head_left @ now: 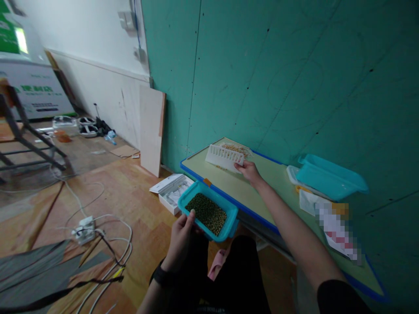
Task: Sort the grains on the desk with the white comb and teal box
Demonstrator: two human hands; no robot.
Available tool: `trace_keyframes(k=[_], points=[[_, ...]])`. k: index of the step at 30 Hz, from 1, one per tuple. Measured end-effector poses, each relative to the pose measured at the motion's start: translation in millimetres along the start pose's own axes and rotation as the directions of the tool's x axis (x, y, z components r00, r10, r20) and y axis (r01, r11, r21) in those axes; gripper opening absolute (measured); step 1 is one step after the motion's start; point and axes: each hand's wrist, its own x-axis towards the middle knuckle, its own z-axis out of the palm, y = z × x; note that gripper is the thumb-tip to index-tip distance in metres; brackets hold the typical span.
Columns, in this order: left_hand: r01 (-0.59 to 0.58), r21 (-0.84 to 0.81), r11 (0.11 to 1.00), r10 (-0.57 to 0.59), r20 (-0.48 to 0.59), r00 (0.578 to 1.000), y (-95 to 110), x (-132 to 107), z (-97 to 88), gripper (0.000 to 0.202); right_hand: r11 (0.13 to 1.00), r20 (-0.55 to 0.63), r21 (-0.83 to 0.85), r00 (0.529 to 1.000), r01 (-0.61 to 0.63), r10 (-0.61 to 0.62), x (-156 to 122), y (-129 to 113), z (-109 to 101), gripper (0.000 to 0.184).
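My left hand (pixel 182 232) grips the near left rim of a turquoise plastic tub (pixel 231 216), its thumb over the edge. Green beans (pixel 203 206) and paler beans (pixel 217 220) lie in the tub, which is held off the table's front edge above my lap. At the far end of the table, my right hand (pixel 248 170) is closed on the right end of a white slotted plastic piece (pixel 218 158), tilted on its long side. Behind that piece, pale beans (pixel 236 150) are spread on the tabletop, and a few lie in front of it.
The cream table (pixel 262 192) with blue edging stands against a green wall (pixel 262 78). On its right are another turquoise tub (pixel 330 176) and a blurred packet (pixel 338 233). An open white box (pixel 172 192) sits beyond the tub; cables (pixel 127 244) and a power strip (pixel 84 230) lie on the floor.
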Motion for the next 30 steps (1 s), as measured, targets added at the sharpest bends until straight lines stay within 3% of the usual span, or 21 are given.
trace_keyframes(k=[12, 19, 26, 30], points=[[0.062, -0.064, 0.996, -0.063, -0.006, 0.998, 21.3, 13.5, 16.3, 0.061, 0.999, -0.004, -0.002, 0.999, -0.042, 0.042, -26.0, -14.8, 6.4, 0.052], [0.083, -0.06, 0.995, -0.083, -0.004, 0.997, 28.0, 21.5, 18.9, 0.063, 0.999, 0.052, 0.008, 0.998, -0.039, 0.038, -62.4, -25.5, 3.7, 0.06], [0.076, -0.052, 0.996, -0.075, 0.017, 0.997, 31.9, 21.0, 18.7, 0.063, 0.996, 0.111, -0.09, 0.994, 0.002, 0.008, -118.8, -39.9, -2.4, 0.051], [0.081, -0.045, 0.996, -0.081, 0.009, 0.997, 30.3, 21.1, 17.9, 0.063, 0.996, 0.044, -0.087, 0.999, 0.005, -0.001, -117.2, -37.3, -16.9, 0.05]])
